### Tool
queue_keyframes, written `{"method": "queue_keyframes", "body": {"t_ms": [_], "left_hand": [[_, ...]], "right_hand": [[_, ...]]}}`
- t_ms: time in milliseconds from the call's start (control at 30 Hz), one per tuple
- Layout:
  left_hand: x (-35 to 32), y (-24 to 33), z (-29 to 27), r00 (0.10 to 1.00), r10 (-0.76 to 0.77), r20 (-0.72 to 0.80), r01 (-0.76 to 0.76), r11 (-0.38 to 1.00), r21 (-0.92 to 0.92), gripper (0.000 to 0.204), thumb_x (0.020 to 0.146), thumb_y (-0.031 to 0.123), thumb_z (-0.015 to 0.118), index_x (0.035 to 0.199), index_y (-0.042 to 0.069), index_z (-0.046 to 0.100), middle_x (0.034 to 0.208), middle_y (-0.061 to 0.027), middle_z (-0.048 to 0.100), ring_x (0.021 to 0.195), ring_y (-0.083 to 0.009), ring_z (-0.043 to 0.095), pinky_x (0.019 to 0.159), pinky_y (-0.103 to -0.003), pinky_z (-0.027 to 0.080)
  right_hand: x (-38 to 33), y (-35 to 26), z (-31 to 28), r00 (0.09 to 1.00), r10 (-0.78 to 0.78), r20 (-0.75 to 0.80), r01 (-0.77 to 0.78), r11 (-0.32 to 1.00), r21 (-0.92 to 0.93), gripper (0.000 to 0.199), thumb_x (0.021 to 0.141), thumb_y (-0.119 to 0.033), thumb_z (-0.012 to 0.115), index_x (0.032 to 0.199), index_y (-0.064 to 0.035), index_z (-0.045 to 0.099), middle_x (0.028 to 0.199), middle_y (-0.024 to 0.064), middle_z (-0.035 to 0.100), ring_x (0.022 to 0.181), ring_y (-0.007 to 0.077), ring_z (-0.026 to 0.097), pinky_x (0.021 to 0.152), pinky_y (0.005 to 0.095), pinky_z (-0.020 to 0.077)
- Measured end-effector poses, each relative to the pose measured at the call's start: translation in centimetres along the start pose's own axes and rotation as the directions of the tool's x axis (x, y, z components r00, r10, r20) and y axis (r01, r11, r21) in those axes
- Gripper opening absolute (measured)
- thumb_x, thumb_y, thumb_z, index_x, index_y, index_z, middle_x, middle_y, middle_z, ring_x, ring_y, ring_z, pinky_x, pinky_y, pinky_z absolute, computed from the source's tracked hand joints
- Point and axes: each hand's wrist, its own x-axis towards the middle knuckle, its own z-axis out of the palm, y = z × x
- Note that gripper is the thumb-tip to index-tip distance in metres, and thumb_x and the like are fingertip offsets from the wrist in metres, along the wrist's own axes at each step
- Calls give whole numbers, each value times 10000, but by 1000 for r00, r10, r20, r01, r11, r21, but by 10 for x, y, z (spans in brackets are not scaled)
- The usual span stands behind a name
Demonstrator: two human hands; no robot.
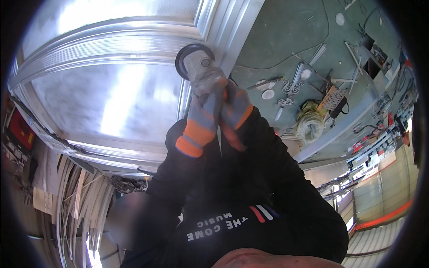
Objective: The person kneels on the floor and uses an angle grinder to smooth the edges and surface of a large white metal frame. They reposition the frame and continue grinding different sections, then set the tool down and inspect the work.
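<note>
a crumpled yellowish plastic bag [309, 123] is lying on the green floor, right of centre, just beside a flat perforated orange-and-white piece. a red rectangular box [20, 129] with a small yellow patch is sitting at the far left edge, behind the metal frame. pale sheets like papers or labels [42, 196] are hanging below it, at the lower left, too blurred to tell further. white and red-blue printed marks [241, 221] are showing on the black garment at the bottom centre. no screens are showing.

Both gloved hands, left [203, 118] & right [236, 107], grip angle grinder [199, 67] w/ disc against metal door panel [111, 98].
</note>
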Motion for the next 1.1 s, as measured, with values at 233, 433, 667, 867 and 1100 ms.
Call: {"method": "queue_keyframes", "body": {"t_ms": [233,433,667,867,1100], "left_hand": [[2,-13,-3,999,54,9,-55,993,100,312,985,224,623,1207,6,641,1093,-87,662,1021,-181,620,870,-304,483],[-1,-8,2,999,49,-21,-48,998,38,288,988,209,619,1209,27,644,1174,-113,644,1098,-200,606,924,-304,470],[2,-9,2,999,53,-14,-53,998,-42,308,995,204,610,1248,29,622,1178,-104,637,1107,-195,598,931,-299,469],[2,2,-1,1000,14,8,-14,996,91,322,990,216,615,1264,46,619,1152,-99,641,1082,-196,604,928,-296,462],[-1,-5,0,999,23,-32,-18,992,124,345,988,238,613,1268,37,612,1125,-113,654,1073,-206,615,916,-317,472]], "right_hand": [[1,-18,-10,999,-37,10,39,954,-296,399,891,-314,655,1117,6,577,980,258,686,967,428,672,802,445,546],[5,17,-7,998,-60,-1,59,978,-202,401,891,-324,647,1096,14,581,959,257,685,950,437,672,813,461,538],[-1,-22,-12,978,187,98,-162,963,-215,343,973,-83,591,1300,-15,511,1196,109,603,1127,186,582,971,336,491],[0,-6,-10,984,128,126,-111,985,-132,336,961,-129,599,1267,-14,524,1150,146,616,1102,244,600,951,361,496],[-1,-8,0,999,44,2,-44,991,123,377,912,-247,646,1162,24,567,1020,240,680,1000,378,672,851,409,532]]}}
